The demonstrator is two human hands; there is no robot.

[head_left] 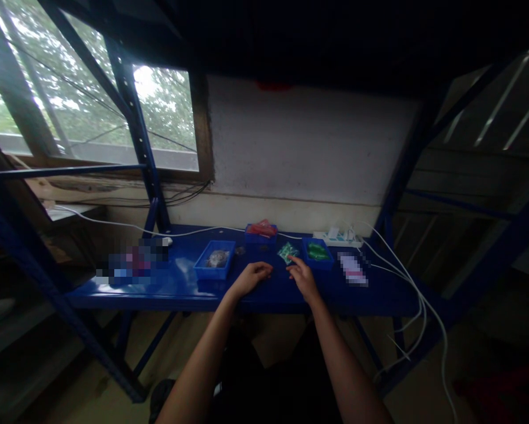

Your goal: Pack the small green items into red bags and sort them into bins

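Observation:
My left hand (252, 278) rests over the front of the blue table, fingers loosely curved toward the right, with no object visible in it. Across a small gap, my right hand (303, 278) has its fingers extended and apart. Its fingertips overlap the lower edge of some green-and-white small packets (287, 251); whether they touch is unclear. Left of my hands stands a blue tray (212, 273) with silvery small items (217, 258). Behind them, a blue bin (260, 238) holds red plastic material (263, 228). A third blue tray (321, 264), at right, contains green material (317, 251).
A power strip (337, 238) with white cables (417, 282) lies at the back right. Pixelated items (132, 262) sit at the left, and another pixelated item (353, 270) at the right. Blue rack posts (134, 123) frame the table (167, 288); a wall stands behind.

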